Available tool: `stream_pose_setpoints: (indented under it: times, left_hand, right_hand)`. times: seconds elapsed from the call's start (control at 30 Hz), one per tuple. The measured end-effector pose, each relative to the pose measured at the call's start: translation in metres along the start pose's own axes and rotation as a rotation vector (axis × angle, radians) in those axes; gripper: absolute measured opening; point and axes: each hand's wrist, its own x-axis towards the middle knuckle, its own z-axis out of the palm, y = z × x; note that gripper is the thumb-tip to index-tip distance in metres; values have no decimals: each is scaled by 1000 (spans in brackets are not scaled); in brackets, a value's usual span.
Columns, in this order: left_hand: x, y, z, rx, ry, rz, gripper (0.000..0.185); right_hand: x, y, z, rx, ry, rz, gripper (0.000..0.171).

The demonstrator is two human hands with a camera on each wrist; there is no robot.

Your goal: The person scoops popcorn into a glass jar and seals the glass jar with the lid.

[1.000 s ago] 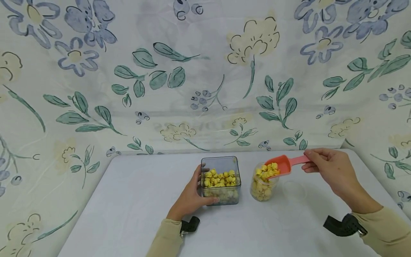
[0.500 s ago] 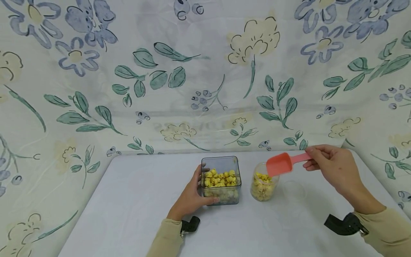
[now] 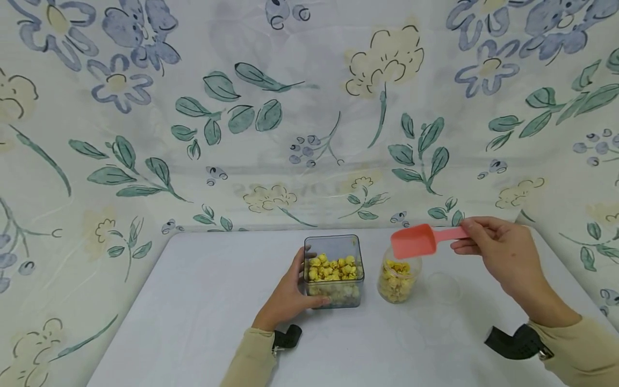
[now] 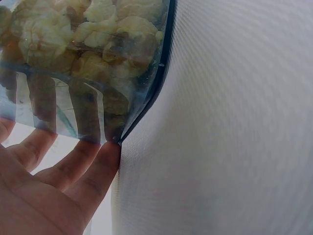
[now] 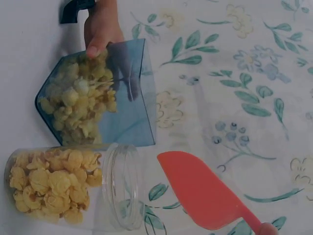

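A square clear container (image 3: 333, 271) half full of yellow popcorn stands mid-table; it also shows in the right wrist view (image 5: 100, 98) and close up in the left wrist view (image 4: 88, 58). My left hand (image 3: 288, 294) grips its left side, fingers behind the wall and thumb in front. Just right of it stands a small round clear jar (image 3: 397, 279) (image 5: 68, 186) nearly full of popcorn. My right hand (image 3: 498, 252) pinches the handle of a pink scoop (image 3: 415, 241) (image 5: 203, 191), held turned over and empty a little above the jar's mouth.
The white table (image 3: 203, 312) is backed and flanked by a floral cloth (image 3: 290, 123). A clear round lid (image 3: 442, 287) lies on the table right of the jar. Black wrist straps (image 3: 512, 344) sit on both forearms.
The scoop held popcorn over the jar a second ago; it tipped, the popcorn dropped into the jar, and the scoop rose slightly and shifted left. The left hand has not moved.
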Motion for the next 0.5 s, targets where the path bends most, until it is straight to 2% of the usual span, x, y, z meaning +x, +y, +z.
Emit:
stream_pose_setpoints:
  times: [0.3, 0.5]
  left_hand:
    - [1, -1, -1, -11, -11, 35, 127]
    - [1, -2, -1, -7, -12, 25, 127]
  right_hand:
    - [-3, -16, 18, 55, 7, -9, 47]
    - [-3, -23, 29, 94, -11, -20, 44]
